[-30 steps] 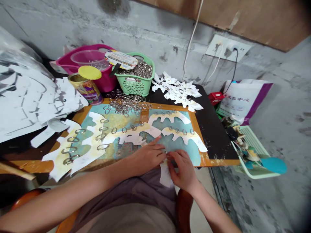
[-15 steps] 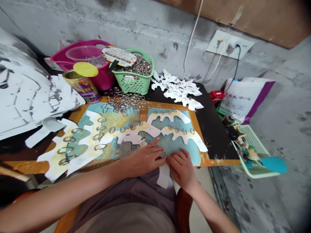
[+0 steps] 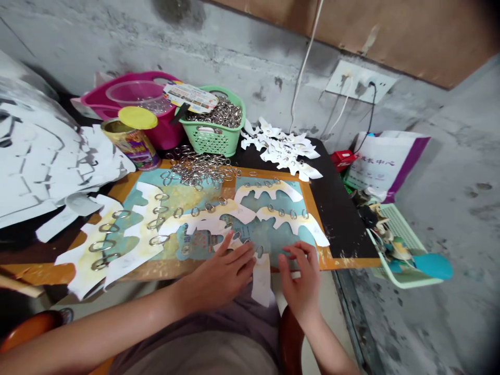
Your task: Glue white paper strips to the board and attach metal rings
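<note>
My left hand (image 3: 226, 271) lies over a white cut-out strip (image 3: 261, 284) at the table's front edge, its fingers stretched out and covering part of the strip. A metal ring (image 3: 260, 252) sits on the strip just beyond my fingertips. To the right, my right hand (image 3: 300, 278) is apart from the strip, thumb and fingers spread with nothing between them. Beyond my hands lie more scalloped white strips with rings along their yellowish edges: one in the middle (image 3: 203, 217), one at right (image 3: 295, 221), one behind (image 3: 269, 188). Others (image 3: 144, 221) are at left.
A heap of loose rings (image 3: 195, 169) lies before a green basket (image 3: 213, 136) full of rings. A magenta basket (image 3: 164, 133) and a tin (image 3: 135, 148) stand beside it. White pieces pile up (image 3: 281, 146) at the back right. A pale green basket (image 3: 414, 278) stands right of the table.
My right hand has moved right, away from the strip and ring, and its fingers have parted. My left hand has shifted slightly left and down, uncovering the ring. The camera view has shifted slightly.
</note>
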The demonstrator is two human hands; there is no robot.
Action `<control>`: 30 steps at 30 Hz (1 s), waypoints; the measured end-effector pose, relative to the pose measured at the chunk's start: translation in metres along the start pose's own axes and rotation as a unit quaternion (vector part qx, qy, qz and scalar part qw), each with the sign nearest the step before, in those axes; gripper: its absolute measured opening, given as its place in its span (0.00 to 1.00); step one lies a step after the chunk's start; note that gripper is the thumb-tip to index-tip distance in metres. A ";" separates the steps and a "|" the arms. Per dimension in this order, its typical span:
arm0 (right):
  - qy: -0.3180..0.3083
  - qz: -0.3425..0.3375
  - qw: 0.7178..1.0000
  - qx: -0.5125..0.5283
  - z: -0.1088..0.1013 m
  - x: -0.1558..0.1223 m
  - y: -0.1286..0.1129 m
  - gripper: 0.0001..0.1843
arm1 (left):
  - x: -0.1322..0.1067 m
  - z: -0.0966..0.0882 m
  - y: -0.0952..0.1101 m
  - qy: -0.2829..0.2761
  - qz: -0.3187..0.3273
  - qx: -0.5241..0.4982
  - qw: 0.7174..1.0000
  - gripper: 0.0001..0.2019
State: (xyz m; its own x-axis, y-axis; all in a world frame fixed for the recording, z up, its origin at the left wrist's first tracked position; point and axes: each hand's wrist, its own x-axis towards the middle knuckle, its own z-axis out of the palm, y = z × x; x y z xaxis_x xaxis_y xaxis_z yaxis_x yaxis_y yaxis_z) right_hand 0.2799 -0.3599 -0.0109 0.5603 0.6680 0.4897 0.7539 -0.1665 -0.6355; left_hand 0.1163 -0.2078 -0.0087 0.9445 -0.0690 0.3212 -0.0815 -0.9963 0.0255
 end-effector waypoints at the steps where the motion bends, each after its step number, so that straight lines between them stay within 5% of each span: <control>1: -0.006 0.005 1.000 -0.024 0.005 0.000 -0.003 0.05 | -0.002 0.001 0.002 0.008 -0.019 -0.003 1.000 0.14; 5: -0.111 0.017 0.994 -0.017 0.018 0.001 -0.012 0.07 | -0.010 -0.006 0.002 0.043 -0.080 -0.077 0.993 0.16; 10: -0.133 0.096 0.978 0.127 0.009 0.010 -0.027 0.12 | -0.002 -0.035 -0.012 0.113 -0.188 -0.225 0.950 0.20; 12: -0.155 0.119 0.966 0.168 0.003 0.017 -0.036 0.13 | 0.010 -0.045 -0.023 0.073 -0.195 -0.234 0.950 0.22; 15: -0.185 0.153 0.945 0.223 -0.005 0.030 -0.046 0.09 | 0.025 -0.056 -0.041 -0.020 -0.129 -0.289 0.948 0.10; 17: -0.211 0.153 0.930 0.259 -0.008 0.038 -0.049 0.08 | 0.031 -0.063 -0.051 -0.050 -0.093 -0.350 0.931 0.15; 21: -0.273 0.146 0.845 0.436 -0.003 0.045 -0.053 0.11 | 0.033 -0.077 -0.061 -0.053 -0.049 -0.481 0.873 0.14; 26: -0.226 0.243 0.691 0.642 0.022 0.034 -0.064 0.09 | 0.027 -0.078 -0.064 -0.020 -0.033 -0.565 0.824 0.14; 28: -0.236 0.270 0.665 0.655 0.028 0.031 -0.063 0.10 | 0.024 -0.075 -0.065 -0.019 -0.051 -0.584 0.810 0.15; 30: -0.244 0.274 0.669 0.646 0.029 0.033 -0.059 0.16 | 0.022 -0.073 -0.065 -0.020 -0.081 -0.605 0.792 0.16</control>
State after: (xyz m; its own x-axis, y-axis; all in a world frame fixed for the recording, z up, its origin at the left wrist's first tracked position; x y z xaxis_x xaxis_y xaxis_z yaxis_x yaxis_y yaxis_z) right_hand 0.2437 -0.3066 0.0254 0.2135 0.9735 -0.0819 -0.6226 0.0710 -0.7793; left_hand 0.1192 -0.1405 0.0654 0.9810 0.0285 0.1917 -0.1812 -0.2165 0.9593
